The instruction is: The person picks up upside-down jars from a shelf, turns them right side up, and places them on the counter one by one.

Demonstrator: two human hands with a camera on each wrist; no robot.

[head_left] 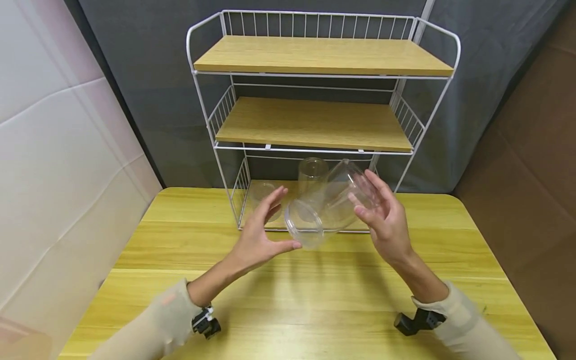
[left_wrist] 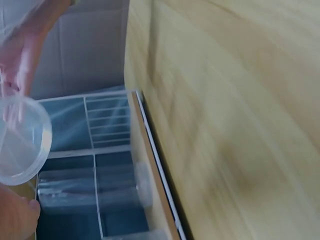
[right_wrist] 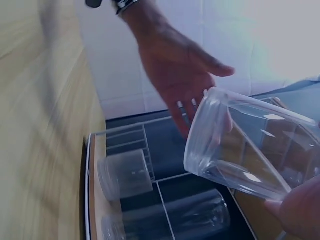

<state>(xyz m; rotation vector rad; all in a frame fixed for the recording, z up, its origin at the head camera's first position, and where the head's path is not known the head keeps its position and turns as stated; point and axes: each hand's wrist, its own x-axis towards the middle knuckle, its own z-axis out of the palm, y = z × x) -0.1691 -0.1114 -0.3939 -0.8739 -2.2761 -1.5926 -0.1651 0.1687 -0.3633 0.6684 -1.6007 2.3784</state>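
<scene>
Clear jar (head_left: 338, 201): tilted, in front of the rack (head_left: 324, 56)'s lower opening, above the bench (head_left: 315, 320), rimmed end low and toward the rack's left side. Right hand (head_left: 390, 225): fingers gripping its upper end. Left hand (head_left: 255, 241): fingers spread by the rimmed end, contact can't tell. Tall jar (head_left: 312, 171) and short jar (head_left: 262, 192) on rack's bottom shelf. Risks: smooth wall could slip from a one-handed grip; swinging toward the rack could knock the tall jar.
</scene>
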